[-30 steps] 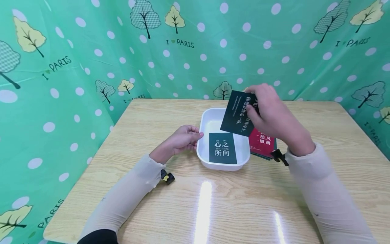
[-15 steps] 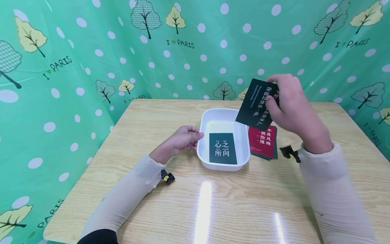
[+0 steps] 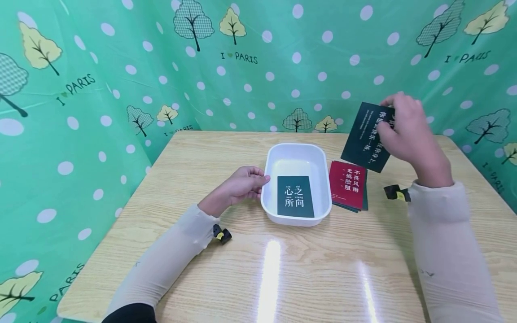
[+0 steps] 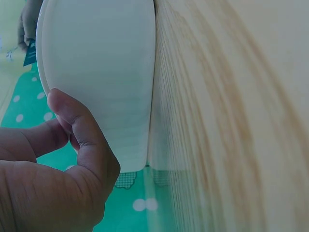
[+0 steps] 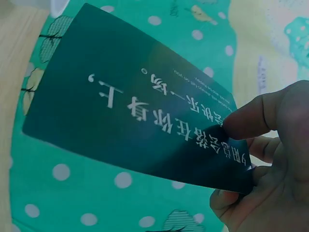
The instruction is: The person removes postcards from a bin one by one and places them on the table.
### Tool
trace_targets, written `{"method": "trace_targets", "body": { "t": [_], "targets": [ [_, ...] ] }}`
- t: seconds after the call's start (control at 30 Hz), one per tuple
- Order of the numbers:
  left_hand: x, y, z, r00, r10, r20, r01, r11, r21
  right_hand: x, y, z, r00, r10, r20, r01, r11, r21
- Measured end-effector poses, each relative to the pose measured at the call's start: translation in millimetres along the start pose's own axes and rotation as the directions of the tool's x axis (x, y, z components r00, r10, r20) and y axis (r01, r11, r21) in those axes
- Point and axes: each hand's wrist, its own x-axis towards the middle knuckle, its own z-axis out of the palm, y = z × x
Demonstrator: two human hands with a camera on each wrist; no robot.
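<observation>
A white plastic tub point(image 3: 274, 157) stands mid-table, with a dark green card point(image 3: 295, 197) with white lettering lying in its near half. At the tub's left rim, my left hand point(image 3: 244, 185) pinches the edge; in the left wrist view the thumb and fingers point(image 4: 79, 116) meet at that rim. My right hand point(image 3: 409, 130) holds another dark green card point(image 3: 363, 139) by its right edge, up above the table behind the stack. The thumb lies across its white printed text in the right wrist view. Right of the tub rests a small stack of cards point(image 3: 348, 185), a red one on top.
The pale wooden table point(image 3: 226, 278) reaches back to a green dotted curtain point(image 3: 242, 80) printed with trees. Black straps or clips point(image 3: 222, 234) sit at both wrists.
My right hand has carried the green card rightward from over the tub, past the red-topped stack, which is now uncovered. The left hand and the tub have stayed put.
</observation>
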Motion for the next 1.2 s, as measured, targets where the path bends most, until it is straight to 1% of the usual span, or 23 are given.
{"method": "trace_targets", "body": {
  "t": [0.13,0.27,0.5,0.63,0.73,0.93,1.0,1.07,1.2],
  "targets": [
    [-0.4,0.2,0.4,1.000,-0.003,-0.002,0.003,1.000,-0.003,4,12,4,0.996,0.046,0.071,-0.045,0.999,-0.011],
    [0.1,-0.6,0.2,1.000,-0.001,-0.005,0.001,1.000,-0.005,6,23,13,0.985,0.080,0.155,-0.078,0.997,-0.019],
    [1.1,-1.4,-0.4,1.000,-0.007,-0.005,0.006,1.000,-0.008,5,39,29,0.965,0.095,0.244,-0.099,0.995,0.005],
    [1.1,-1.2,-0.8,1.000,-0.010,-0.006,0.010,1.000,-0.007,5,43,36,0.947,0.108,0.303,-0.117,0.993,0.013],
    [0.7,-0.6,-0.9,1.000,-0.009,-0.008,0.009,1.000,0.000,5,43,43,0.922,0.110,0.371,-0.125,0.992,0.017],
    [-1.1,1.8,-0.1,1.000,-0.007,-0.008,0.007,1.000,0.005,6,45,55,0.850,0.143,0.507,-0.152,0.988,-0.023],
    [-1.5,2.2,0.2,1.000,-0.007,-0.007,0.007,1.000,0.006,6,46,58,0.832,0.144,0.535,-0.149,0.988,-0.033],
    [-1.7,2.3,0.4,1.000,-0.007,-0.007,0.007,1.000,0.006,5,47,61,0.816,0.142,0.560,-0.145,0.989,-0.040],
    [-1.1,1.2,0.3,1.000,-0.006,-0.005,0.006,1.000,0.000,4,50,65,0.794,0.126,0.594,-0.115,0.992,-0.056]
  ]
}}
